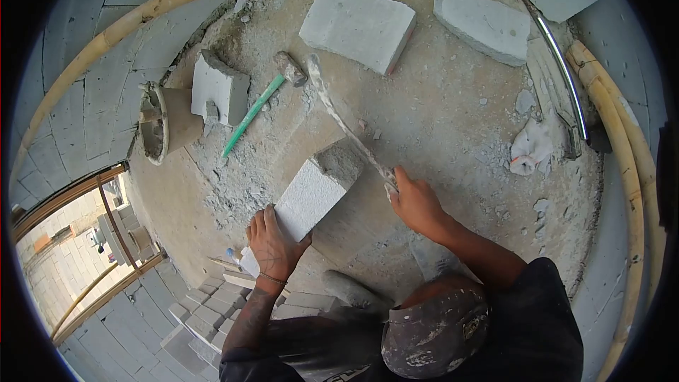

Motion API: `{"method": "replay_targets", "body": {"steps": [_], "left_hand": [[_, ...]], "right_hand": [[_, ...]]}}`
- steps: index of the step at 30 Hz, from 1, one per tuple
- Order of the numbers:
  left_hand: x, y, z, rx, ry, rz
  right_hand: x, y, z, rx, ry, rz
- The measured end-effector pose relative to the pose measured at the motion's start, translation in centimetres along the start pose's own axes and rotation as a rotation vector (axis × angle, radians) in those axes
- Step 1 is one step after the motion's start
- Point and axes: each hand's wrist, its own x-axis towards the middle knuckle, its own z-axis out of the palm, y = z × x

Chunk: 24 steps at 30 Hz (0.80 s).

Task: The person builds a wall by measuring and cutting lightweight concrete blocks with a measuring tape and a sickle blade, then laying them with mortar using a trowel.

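My left hand grips the near end of a light grey concrete block, fingers over one side and thumb on the other. The block's far end is rough and broken. My right hand is closed round the near end of a long, narrow tool coated in pale dust; I cannot tell its exact kind. The tool slants forward past the broken end to a rounded tip. Near that tip lies a hammer with a green handle and dusty metal head.
A mortar-caked bucket lies tipped beside a broken block. Larger cut blocks lie ahead. A crumpled whitish bag, rubble and bamboo poles are right. Stacked blocks stand near left, by an opening.
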Motion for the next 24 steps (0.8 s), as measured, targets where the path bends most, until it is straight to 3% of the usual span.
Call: {"method": "replay_targets", "body": {"steps": [4, 6, 9, 13, 18, 24], "left_hand": [[0.2, -0.1, -0.1, 0.005, -0.043, -0.01], [-0.2, -0.1, 0.1, 0.012, -0.039, 0.008], [0.1, -0.1, -0.1, -0.003, -0.018, 0.008], [0.2, 0.0, -0.1, -0.002, -0.027, 0.003], [-0.1, -0.2, 0.0, -0.009, -0.028, 0.0], [0.0, -0.2, 0.1, -0.018, 0.031, 0.01]], "right_hand": [[1.4, 2.0, 0.4, -0.136, 0.066, -0.021], [0.5, 0.1, -0.5, 0.044, 0.026, 0.029], [1.2, 0.3, 0.5, -0.034, 0.065, -0.097], [3.9, 2.5, 0.1, -0.046, 0.028, -0.062], [1.3, -3.0, -2.6, -0.067, -0.067, -0.145], [2.8, -3.1, -2.3, 0.03, -0.023, -0.132]]}}
